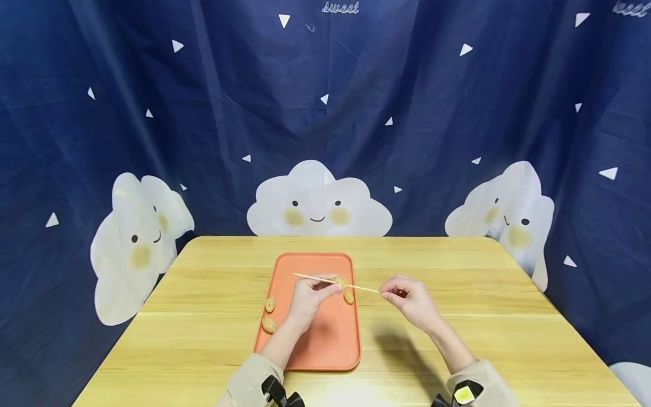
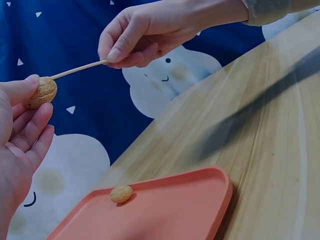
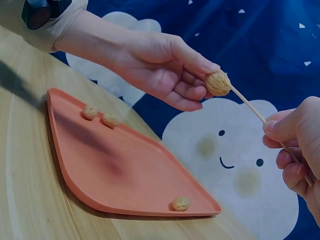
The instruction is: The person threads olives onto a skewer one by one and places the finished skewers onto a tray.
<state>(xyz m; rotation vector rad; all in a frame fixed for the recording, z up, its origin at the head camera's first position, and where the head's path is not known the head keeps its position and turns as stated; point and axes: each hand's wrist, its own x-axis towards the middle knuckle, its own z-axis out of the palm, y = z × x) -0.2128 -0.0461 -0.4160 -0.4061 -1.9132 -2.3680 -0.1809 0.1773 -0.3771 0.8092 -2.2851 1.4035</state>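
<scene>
Two puffs (image 1: 269,324), left on the orange tray (image 1: 325,355). My left hand (image 1: 308,299): fingertips pinching a third puff (image 1: 341,280), presumably bracing it on the stick (image 1: 367,289). My right hand (image 1: 411,299): fingers curled, gripping the stick's right end. Fourth puff (image 1: 348,296): tray, right edge.

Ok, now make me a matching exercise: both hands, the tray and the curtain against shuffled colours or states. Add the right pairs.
1. left hand
2. tray
3. right hand
4. curtain

A. orange
B. gripping the thin stick
C. dark blue with white clouds
D. pinching a tan ball

Pairs: 1-D; 2-A; 3-B; 4-C.
</scene>
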